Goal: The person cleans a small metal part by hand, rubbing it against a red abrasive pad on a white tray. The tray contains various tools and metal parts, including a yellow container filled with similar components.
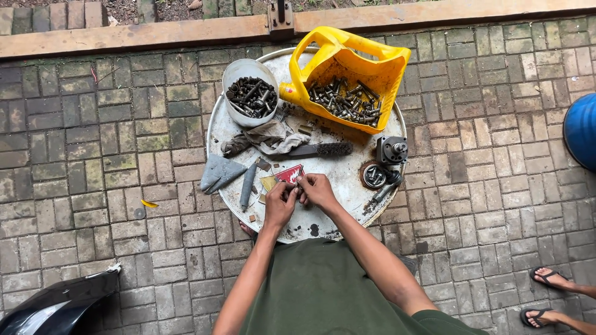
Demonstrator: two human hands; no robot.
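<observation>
Brick paving [496,161] lay under a round metal drum lid [347,180] that served as a work surface, seen from above. The left hand [279,205] and the right hand [318,190] met over the near part of the lid, fingers curled together and pinched on a small dark part [298,190] held between them (too small to identify). Just beyond the fingertips lay a red and yellow packet [285,176] flat on the lid. To the left of the hands rested a grey folded rag [218,173] overhanging the rim, and beside it a grey narrow stick-like piece [248,185]. Farther back stood a white bowl [239,71] filled with dark bolts, and a cut-open yellow jug [372,71] holding more bolts. Between these and the hands lay a crumpled cloth [273,136] and a dark brush [323,149]. At the right edge of the lid sat a black machine part [391,149] and, just beside it, a round bearing-like piece [375,176]. Another person's sandalled feet [546,296] appeared at lower right, well apart from the lid.
</observation>
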